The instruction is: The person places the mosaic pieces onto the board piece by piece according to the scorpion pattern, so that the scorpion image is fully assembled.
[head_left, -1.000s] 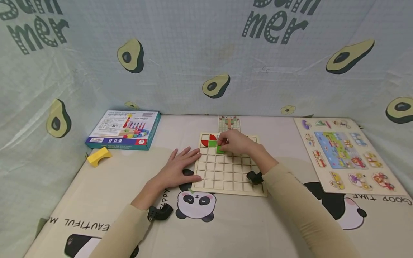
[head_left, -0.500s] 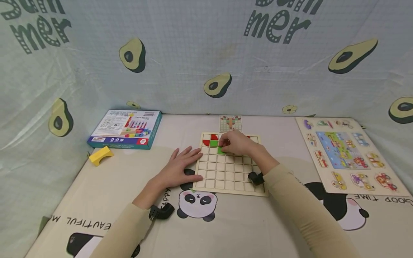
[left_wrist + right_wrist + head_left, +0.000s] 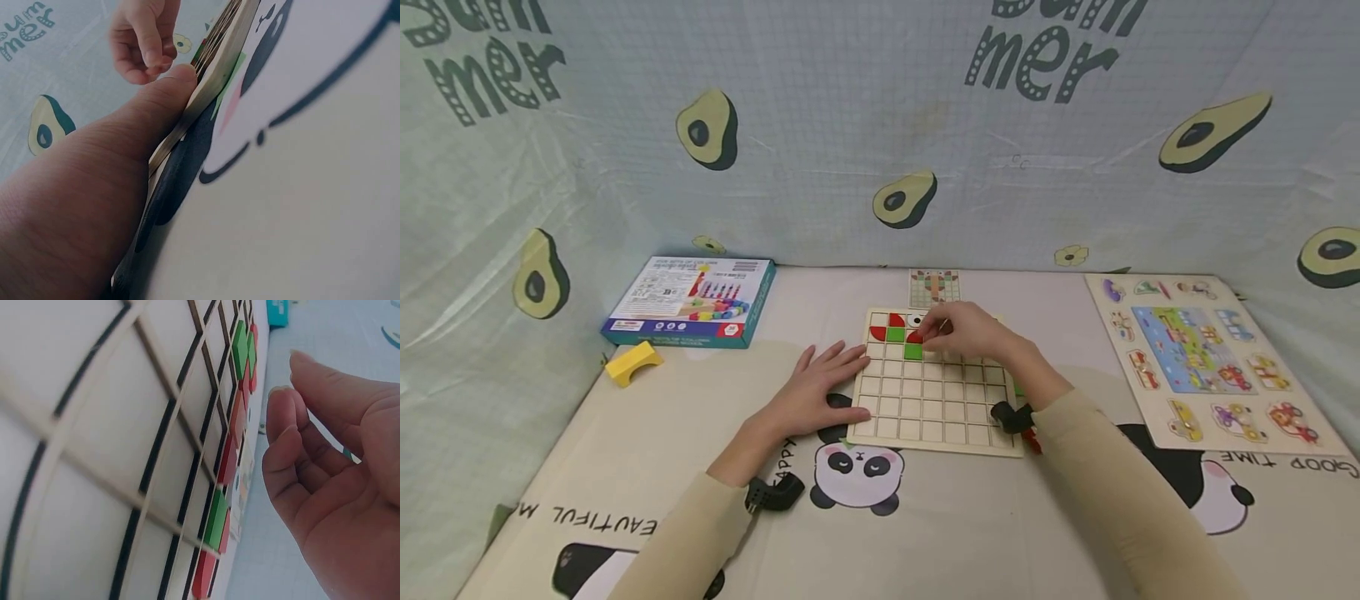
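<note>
A square wooden grid board (image 3: 910, 408) lies on the table. My left hand (image 3: 820, 392) spreads its fingers along the board's left edge, thumb at the lower corner; the left wrist view shows that thumb (image 3: 156, 100) against the wooden rim. Just above the upper cells, my right hand (image 3: 966, 329) is loosely curled. A gap shows between its thumb and fingers in the right wrist view, with nothing held. Near its fingertips sit a green square tile (image 3: 913, 352) and a white eye tile (image 3: 915, 320). More red and green pieces fill upper cells, some hidden behind this hand.
Behind the board lies a small pattern card (image 3: 935, 288). A boxed toy set (image 3: 681, 302) and a yellow arch block (image 3: 633, 363) are at left. A wooden picture puzzle (image 3: 1112, 333) lies at right. Red pieces (image 3: 1032, 442) peek out beside the right sleeve.
My right hand has come off the green tile and shifted slightly right, uncovering the eye tile and a red piece. Pieces beside the right sleeve now show. The left hand stays put.
</note>
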`<state>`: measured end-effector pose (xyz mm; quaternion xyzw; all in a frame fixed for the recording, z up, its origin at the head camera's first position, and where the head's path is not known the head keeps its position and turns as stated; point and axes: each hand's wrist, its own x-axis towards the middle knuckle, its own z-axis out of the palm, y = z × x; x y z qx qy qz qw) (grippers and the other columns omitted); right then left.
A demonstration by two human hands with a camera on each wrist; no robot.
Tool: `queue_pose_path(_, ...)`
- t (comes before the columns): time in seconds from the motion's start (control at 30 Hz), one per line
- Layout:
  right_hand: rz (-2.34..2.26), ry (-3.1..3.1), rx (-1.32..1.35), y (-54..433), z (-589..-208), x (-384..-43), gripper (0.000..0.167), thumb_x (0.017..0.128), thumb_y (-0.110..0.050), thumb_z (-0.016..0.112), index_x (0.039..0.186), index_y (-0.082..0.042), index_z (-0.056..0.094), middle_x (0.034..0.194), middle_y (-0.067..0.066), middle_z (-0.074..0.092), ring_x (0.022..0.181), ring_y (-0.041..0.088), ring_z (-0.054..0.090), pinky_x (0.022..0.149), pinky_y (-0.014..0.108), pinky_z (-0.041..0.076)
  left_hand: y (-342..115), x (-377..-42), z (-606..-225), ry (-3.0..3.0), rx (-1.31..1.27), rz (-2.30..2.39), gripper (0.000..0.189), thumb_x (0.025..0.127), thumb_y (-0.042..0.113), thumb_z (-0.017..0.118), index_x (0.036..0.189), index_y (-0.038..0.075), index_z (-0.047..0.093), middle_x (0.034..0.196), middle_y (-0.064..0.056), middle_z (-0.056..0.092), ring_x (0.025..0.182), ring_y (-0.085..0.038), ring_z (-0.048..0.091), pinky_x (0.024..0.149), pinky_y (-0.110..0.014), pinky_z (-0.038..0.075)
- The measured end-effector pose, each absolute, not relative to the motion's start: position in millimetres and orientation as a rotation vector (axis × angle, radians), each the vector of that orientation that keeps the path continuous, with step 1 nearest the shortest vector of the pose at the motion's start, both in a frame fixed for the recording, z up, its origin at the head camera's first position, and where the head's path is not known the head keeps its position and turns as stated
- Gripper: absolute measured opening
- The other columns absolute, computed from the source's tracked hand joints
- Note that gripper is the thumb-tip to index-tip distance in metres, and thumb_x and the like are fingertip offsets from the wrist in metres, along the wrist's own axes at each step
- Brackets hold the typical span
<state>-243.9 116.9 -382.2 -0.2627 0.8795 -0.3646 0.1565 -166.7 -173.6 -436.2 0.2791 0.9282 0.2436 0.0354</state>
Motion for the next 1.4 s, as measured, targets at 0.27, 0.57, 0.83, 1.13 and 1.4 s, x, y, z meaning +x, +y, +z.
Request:
queue_pose_path(0.27,-1.057,2.523,-0.737,139,-385,-234,0.018,0.093,-0.011,0.074,0.109,-0.004,0.071,0.096,0.004,0.067,0.086,0.021,0.06,0.08,0.036,0.052,-174,-167,-439,2.857,0.865,0.75,0.085,0.086,0.054,0.074,0.155,0.014,0.043,0.162,-0.003,0.034,0.153,-0.03,0.014,0.119,-0.058,-0.002)
queue_pose_path(0.57,-1.036,2.548,-0.695,173,-385,-220,0.02,0.093,-0.012,0.074,0.11,-0.002,0.07,0.095,0.003,0.065,0.088,0.022,0.059,0.08,0.037,0.052,-174,-168,-439,2.861,0.863,0.744,0.085,0.086,0.055,0.074,0.155,0.014,0.044,0.162,-0.002,0.033,0.153,-0.03,0.014,0.119,-0.057,-0.002)
queue_pose_path(0.83,-0.987,2.598,-0.702,206,-389,-209,0.021,0.093,-0.013,0.074,0.11,-0.002,0.07,0.094,0.002,0.065,0.085,0.021,0.057,0.078,0.036,0.05,-174,-167,-439,2.866,0.854,0.743,0.086,0.086,0.055,0.074,0.155,0.015,0.043,0.162,-0.002,0.033,0.153,-0.029,0.014,0.119,-0.056,-0.003)
queue_pose_path(1.13,-0.944,2.619,-0.661,232,-395,-197,0.024,0.091,-0.014,0.076,0.11,-0.003,0.069,0.09,0.001,0.061,0.085,0.02,0.055,0.076,0.03,0.05,-174,-167,-439,2.86,0.846,0.751,0.086,0.086,0.055,0.074,0.155,0.015,0.043,0.162,-0.002,0.033,0.153,-0.029,0.013,0.119,-0.056,-0.003)
queue_pose_path(1.4,-0.914,2.609,-0.65,239,-399,-193,0.026,0.088,-0.015,0.079,0.108,-0.002,0.07,0.092,0.001,0.062,0.084,0.02,0.055,0.078,0.035,0.051,-173,-167,-438,2.857,0.846,0.754,0.086,0.085,0.054,0.075,0.155,0.014,0.043,0.163,-0.002,0.033,0.153,-0.029,0.013,0.119,-0.057,-0.003)
